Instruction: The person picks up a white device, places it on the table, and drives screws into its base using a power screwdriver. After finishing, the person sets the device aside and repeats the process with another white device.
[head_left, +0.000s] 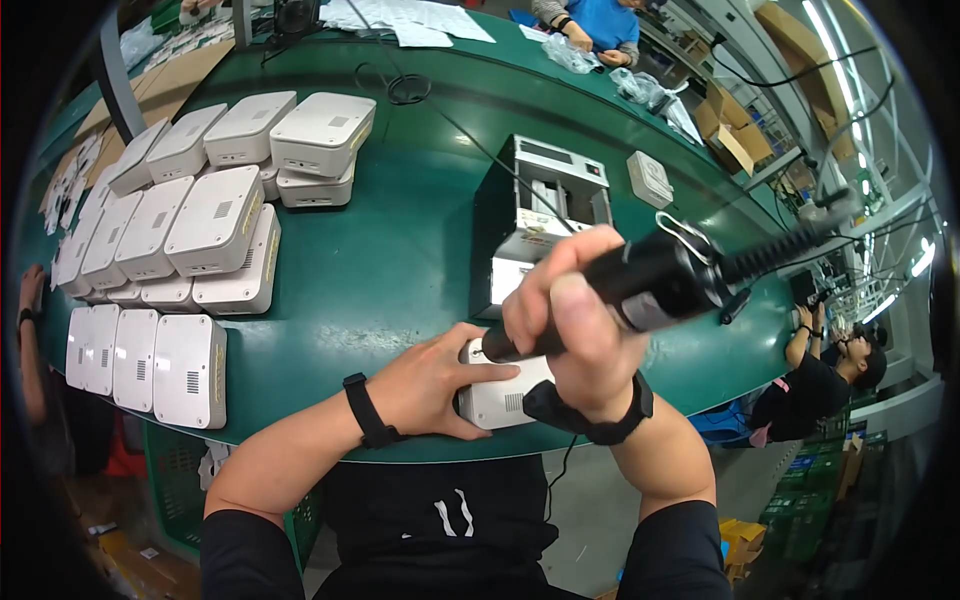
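Slippage looks like the likeliest trouble: the black cylindrical power driver (650, 280) leans well off upright, its narrow end over the upper-left corner of a small white plastic box (500, 402) with rounded corners, at the lower centre of the frame. If its tip meets the corner at that slant, it could skid out and scratch the casing or spoil a screw head; the contact itself is too small to make out.

The right hand (575, 325) is closed around the driver's lower body, thumb laid along it. The left hand (430, 385) has its fingers spread around the box's left end, one lying across the top and others against the edges, close to the tip, so a skid might jab a finger. A light hold there could also let the box twist under torque on the smooth green tabletop (380, 260).

A thin black cable (465, 130) slants down from the top of the frame past the black-and-grey metal machine (560, 180) right of centre, and might snag on it. Piled white boxes (210, 215) at left, unevenly stacked, could topple if bumped by an elbow.
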